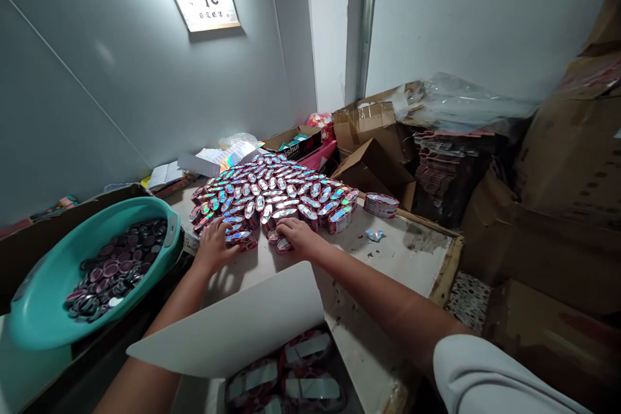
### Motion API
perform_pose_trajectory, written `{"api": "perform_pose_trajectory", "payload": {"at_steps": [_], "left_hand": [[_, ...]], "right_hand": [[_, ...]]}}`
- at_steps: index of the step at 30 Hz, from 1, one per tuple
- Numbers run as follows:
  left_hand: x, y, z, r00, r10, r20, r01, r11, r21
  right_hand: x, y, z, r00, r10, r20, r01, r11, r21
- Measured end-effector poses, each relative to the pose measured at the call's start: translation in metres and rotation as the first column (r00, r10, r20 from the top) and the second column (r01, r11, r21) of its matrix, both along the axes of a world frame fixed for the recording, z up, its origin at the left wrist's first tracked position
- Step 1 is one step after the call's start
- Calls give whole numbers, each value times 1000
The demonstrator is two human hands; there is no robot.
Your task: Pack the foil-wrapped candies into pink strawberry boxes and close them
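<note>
left hand (213, 246) and right hand (297, 238) on the near edge of the shiny oval packs (276, 191), fingers bent around some, maybe holding them, hard to tell

The left hand (216, 247) and right hand (297, 238) touch the six-o'clock edge of the shiny-topped oval packs (276, 191); from these, a teal plastic basin (51, 294) sits at eight o'clock, an open white carton (262, 317) at six.

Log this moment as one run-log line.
foil-topped oval packs: massed on table | left hand, right hand: at near edge | teal basin: round pieces inside | open carton: more packs inside
</note>
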State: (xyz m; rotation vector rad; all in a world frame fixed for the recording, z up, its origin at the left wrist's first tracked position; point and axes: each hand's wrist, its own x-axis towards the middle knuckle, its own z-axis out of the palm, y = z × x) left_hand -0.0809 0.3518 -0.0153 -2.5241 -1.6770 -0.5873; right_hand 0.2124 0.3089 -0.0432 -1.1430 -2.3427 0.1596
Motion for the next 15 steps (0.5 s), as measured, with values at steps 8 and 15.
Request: {"api": "perform_pose_trajectory", "payload": {"at_steps": [8,15], "left_hand": [[4,16,-5,994,109,-7,-110,990,-93],[20,0,-12,978,207,30,-201,970,-133]], "right_hand": [[-9,-6,24,979,-102,178,118,990,-83],[-21,0,36,950,-115,290,152,982,-110]]}}
